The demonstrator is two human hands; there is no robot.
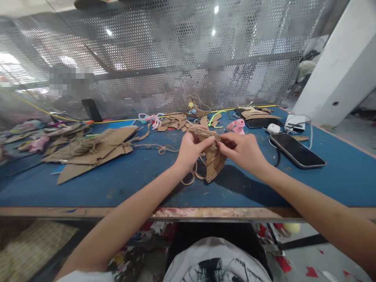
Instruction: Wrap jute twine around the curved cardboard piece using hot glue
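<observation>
My left hand [190, 150] and my right hand [242, 150] both grip a small cardboard piece wound with brown twine [212, 156], held just above the blue table [123, 180]. The left thumb presses on the wound twine at the top. The right fingers pinch the piece from the right side. Loose twine [164, 149] trails from it leftward across the table toward a pile of cardboard sheets [94, 150] that carries a twine bundle.
A black phone [296, 150] with a cable lies at the right, beside a white charger [273, 128] and a pink glue gun [236, 125]. Cardboard scraps [173, 120] and coloured pipe cleaners lie at the back. A perforated metal screen [176, 58] closes the far side.
</observation>
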